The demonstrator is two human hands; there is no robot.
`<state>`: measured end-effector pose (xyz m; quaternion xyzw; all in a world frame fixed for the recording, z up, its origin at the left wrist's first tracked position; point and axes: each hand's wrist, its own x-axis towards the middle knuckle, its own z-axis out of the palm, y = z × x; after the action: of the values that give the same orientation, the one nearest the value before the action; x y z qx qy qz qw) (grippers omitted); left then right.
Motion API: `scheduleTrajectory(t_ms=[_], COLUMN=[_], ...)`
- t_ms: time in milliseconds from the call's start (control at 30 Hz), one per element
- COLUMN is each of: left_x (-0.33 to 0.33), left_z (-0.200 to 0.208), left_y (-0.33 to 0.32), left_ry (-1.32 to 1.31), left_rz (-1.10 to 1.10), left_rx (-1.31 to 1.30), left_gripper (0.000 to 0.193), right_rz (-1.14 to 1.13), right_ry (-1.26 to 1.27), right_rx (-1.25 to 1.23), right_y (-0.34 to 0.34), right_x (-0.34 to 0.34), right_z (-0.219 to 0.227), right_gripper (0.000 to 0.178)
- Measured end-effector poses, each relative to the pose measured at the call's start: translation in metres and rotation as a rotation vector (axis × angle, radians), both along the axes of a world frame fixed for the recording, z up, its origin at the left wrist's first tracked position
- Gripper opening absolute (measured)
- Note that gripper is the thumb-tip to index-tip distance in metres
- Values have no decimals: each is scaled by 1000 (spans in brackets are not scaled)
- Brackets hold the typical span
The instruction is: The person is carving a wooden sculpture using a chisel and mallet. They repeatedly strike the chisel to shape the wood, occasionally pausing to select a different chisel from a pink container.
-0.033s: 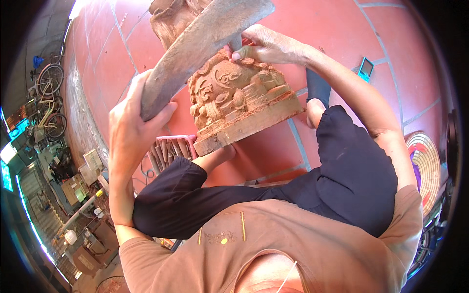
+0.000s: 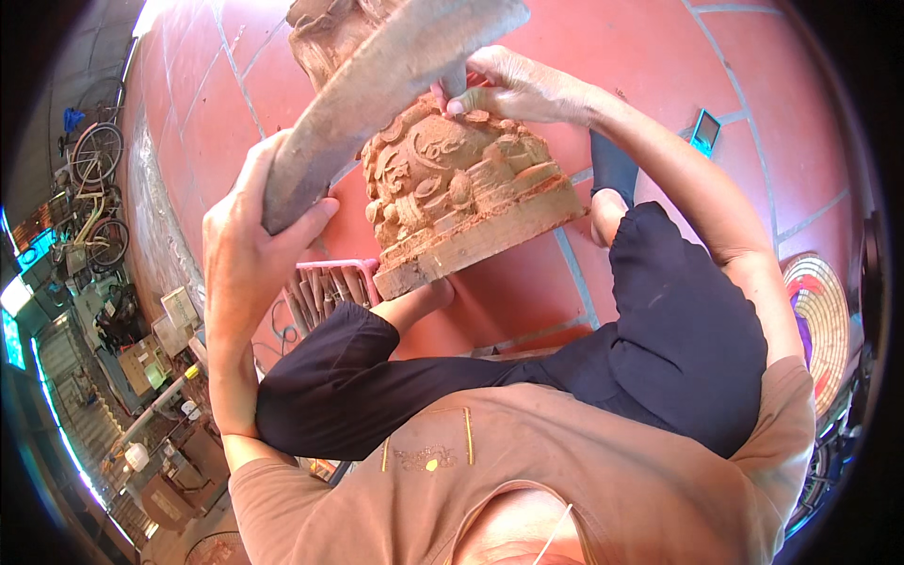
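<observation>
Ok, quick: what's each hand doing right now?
Left hand: closed around the grey wooden mallet.
Right hand: fingers pinched on a small tool, mostly hidden, against the carved clay piece.

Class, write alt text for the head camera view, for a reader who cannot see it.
A seated person's left hand grips a long grey wooden mallet raised over an ornately carved reddish wooden block, while the right hand rests its fingers on the carving's top. The block leans on the person's foot above a red tiled floor.
</observation>
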<state>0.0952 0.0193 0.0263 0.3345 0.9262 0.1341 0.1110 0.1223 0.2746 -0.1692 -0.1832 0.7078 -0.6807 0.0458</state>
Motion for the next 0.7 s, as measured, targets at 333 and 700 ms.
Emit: scheduleTrajectory(t_ms=[333,700], left_x=[-6,-9], left_z=[-2,-12], left_y=[-15,-31], left_ry=[-292,-324], left_rz=[307,300], left_rx=[159,176], left_gripper=[55,61], right_rz=[-134,-137], right_ry=[-129,-162], right_rx=[-212,-391], right_y=[31,21], right_x=[8,-11], right_z=[-13,-16], right_gripper=[11,18])
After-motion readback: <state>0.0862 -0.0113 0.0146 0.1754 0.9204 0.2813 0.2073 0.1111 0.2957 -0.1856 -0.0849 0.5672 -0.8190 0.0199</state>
